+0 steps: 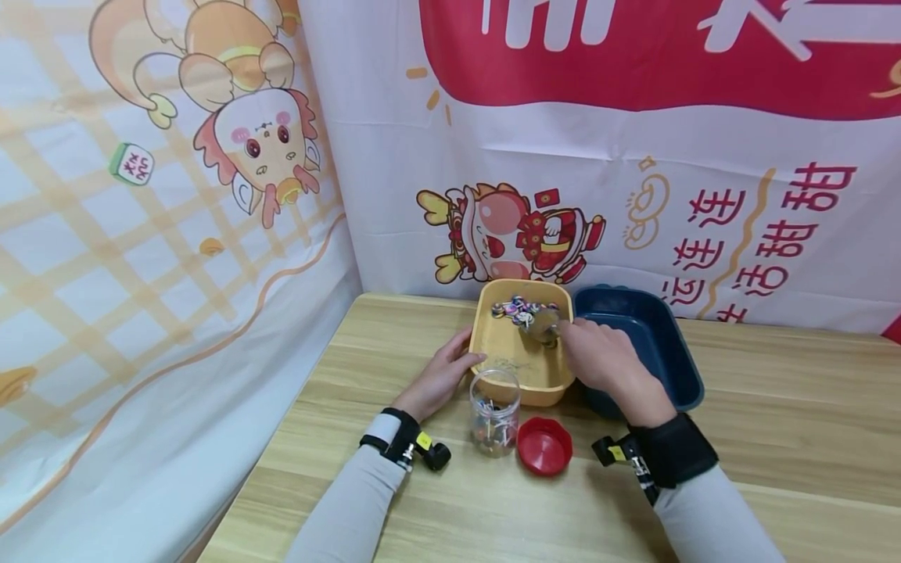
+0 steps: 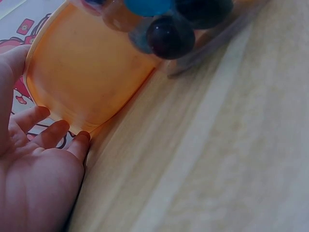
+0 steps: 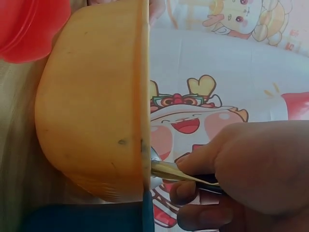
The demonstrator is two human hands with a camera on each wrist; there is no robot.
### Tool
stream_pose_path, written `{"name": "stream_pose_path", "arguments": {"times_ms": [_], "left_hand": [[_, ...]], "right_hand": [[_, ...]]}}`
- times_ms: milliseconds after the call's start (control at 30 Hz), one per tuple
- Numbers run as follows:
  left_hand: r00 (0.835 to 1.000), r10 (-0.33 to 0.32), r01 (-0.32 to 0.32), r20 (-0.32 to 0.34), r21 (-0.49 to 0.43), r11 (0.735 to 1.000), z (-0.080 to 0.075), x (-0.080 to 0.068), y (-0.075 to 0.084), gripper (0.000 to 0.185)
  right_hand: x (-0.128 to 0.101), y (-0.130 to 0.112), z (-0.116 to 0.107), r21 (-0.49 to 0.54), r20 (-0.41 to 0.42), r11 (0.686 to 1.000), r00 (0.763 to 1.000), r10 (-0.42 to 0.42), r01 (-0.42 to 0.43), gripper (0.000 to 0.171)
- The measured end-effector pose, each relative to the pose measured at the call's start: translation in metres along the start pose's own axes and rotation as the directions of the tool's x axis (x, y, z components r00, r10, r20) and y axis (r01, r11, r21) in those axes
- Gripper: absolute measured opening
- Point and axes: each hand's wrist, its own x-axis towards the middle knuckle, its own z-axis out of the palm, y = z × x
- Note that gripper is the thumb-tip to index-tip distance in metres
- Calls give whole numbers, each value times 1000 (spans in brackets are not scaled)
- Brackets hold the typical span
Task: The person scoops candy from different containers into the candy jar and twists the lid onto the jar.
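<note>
A yellow plastic basin (image 1: 521, 374) stands near the back of the table, with several small wrapped lollipops (image 1: 519, 310) at its far end. My left hand (image 1: 442, 375) holds the basin's left side; its fingertips (image 2: 58, 128) touch the outer wall, with the thumb at the rim. Over the right rim, my right hand (image 1: 598, 356) pinches the handle of a metal spoon (image 3: 166, 170). The round spoon bowl is down in the basin by the lollipops. In the right wrist view the basin wall hides most of the bowl.
A clear jar (image 1: 495, 422) without a lid, partly filled with lollipops, stands in front of the basin. Beside it lies a red lid (image 1: 545, 446). A dark blue basin (image 1: 676, 344) touches the yellow one's right side. A printed cloth hangs behind the table.
</note>
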Motion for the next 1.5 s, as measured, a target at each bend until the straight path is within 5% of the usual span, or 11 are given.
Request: {"name": "stream_pose_path", "arguments": {"times_ms": [500,767,1033,1500], "left_hand": [[1000,-15,15,11,15,1000,-1,0,0,67],[1000,-8,8,18,10,1000,-1,-1,0,70],[999,22,-22,31,-13,1000,-1,-1,0,70],[1000,-6,6,19,0,1000,-1,0,-1,68]], "right_hand": [[16,3,23,3,-102,998,993,-59,60,29],[21,7,30,70,-86,991,991,-105,111,34],[20,18,20,372,-115,912,983,-141,174,40],[-1,31,-18,455,-311,850,942,-128,265,42]]}}
